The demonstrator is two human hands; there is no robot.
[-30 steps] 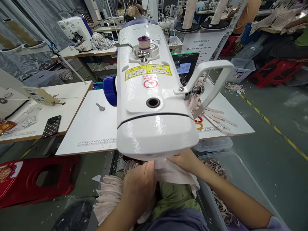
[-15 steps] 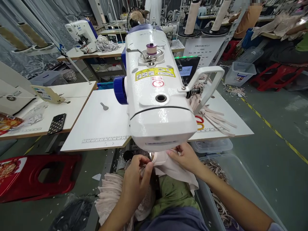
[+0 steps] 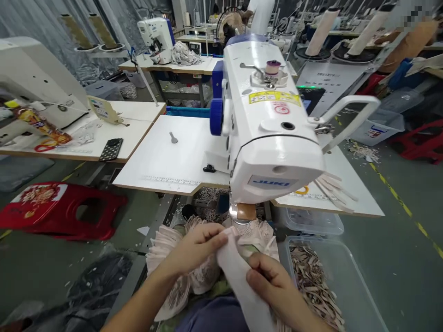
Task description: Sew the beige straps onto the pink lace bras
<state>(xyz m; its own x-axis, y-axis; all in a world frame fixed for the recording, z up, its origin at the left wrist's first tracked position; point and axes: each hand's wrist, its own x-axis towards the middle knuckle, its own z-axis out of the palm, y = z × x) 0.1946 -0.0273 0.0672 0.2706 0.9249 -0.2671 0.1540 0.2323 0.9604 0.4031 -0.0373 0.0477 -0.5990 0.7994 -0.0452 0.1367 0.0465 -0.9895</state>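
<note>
A strip of pale pink fabric (image 3: 238, 276) stretches between my two hands over my lap. My left hand (image 3: 197, 246) pinches its upper end between thumb and fingers. Lower down, my right hand (image 3: 273, 281) has its thumb and bent fingers closed on the fabric's right edge. Just beyond my hands stands the white sewing machine (image 3: 277, 157), its metal-edged work arm (image 3: 244, 213) apart from the fabric. Ruffled pink lace pieces (image 3: 166, 244) lie in a pile on my lap, partly under my left forearm.
A clear plastic bin (image 3: 356, 276) with fabric scraps stands at my right. On the white table (image 3: 166, 157) lie a small grey metal piece (image 3: 173, 137) and pale strips (image 3: 334, 191). A red stool (image 3: 104, 207) is on the left; a phone (image 3: 111, 149) rests on the neighbouring table.
The fabric has come away from beneath the machine head towards me, with both hands still on it. My right hand has moved down along it. The view has swung left.
</note>
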